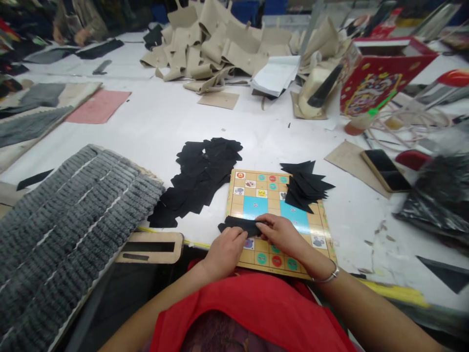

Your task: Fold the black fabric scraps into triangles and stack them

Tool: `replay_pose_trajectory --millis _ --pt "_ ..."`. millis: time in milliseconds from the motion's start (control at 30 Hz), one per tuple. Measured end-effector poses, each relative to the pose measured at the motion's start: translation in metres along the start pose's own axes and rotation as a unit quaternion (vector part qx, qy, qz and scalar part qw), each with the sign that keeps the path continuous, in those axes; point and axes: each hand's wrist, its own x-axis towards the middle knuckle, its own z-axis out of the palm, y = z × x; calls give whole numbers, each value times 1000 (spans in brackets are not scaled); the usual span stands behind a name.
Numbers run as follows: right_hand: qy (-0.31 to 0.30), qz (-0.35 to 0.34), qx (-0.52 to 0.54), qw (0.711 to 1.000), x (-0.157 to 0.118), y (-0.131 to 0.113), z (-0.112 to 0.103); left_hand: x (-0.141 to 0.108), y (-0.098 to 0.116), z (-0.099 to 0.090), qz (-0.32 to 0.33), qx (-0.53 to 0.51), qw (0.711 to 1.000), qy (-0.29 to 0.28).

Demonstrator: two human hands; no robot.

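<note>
Both of my hands are on a small black cut piece (pixel 240 224), probably cloth or thin leather, which lies over the front left of a game board (pixel 273 205) with animal pictures and blue patches. My left hand (pixel 229 249) presses its closed fingers on the near edge of the piece. At the piece's right end, my right hand (pixel 280 234) pinches it between thumb and fingers. A stack of pointed black pieces (pixel 308 186) rests on the board's far right corner. Left of the board spreads a long overlapping pile of black pieces (pixel 205 171).
A grey ribbed panel (pixel 80 215) covers the left side, with a wooden slotted template (pixel 154 247) beside it. To the right lie a phone (pixel 386 170) on cardboard and a black plastic bag (pixel 439 195). Beige pieces (pixel 220 44) and a red box (pixel 381 73) stand farther back. A person (pixel 78 24) works far left.
</note>
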Motion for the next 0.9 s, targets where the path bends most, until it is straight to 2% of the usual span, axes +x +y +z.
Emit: replay_pose_trajectory --millis 100,233,333,400,467,533,600,700,800,900 --pt "-14 19 22 999 1 1 1 1 -5 -8 -11 -45 999 2" --pt "-24 58 59 996 1 2 3 -1 -8 -12 -26 -95 994 35" --pt "28 29 16 999 5 7 -1 -5 -10 -7 -26 -105 991 77" --pt "106 -28 -55 992 11 13 -9 -9 -10 -2 -4 -83 991 103" --pt "200 -100 -155 962 19 17 -18 -11 -8 3 33 -61 991 114" --pt "276 -160 -249 914 23 17 -26 -11 -4 3 68 -47 989 119" --pt "304 -206 -302 880 19 12 -29 -11 -2 -2 98 -27 985 137" --pt "257 -263 -314 875 5 1 -19 -15 -7 -12 88 30 982 163" --pt "163 -300 -323 883 -8 -9 3 -25 -16 -13 26 93 985 140" --pt "92 -277 -365 884 -10 -18 26 -33 -18 -2 27 125 986 109"
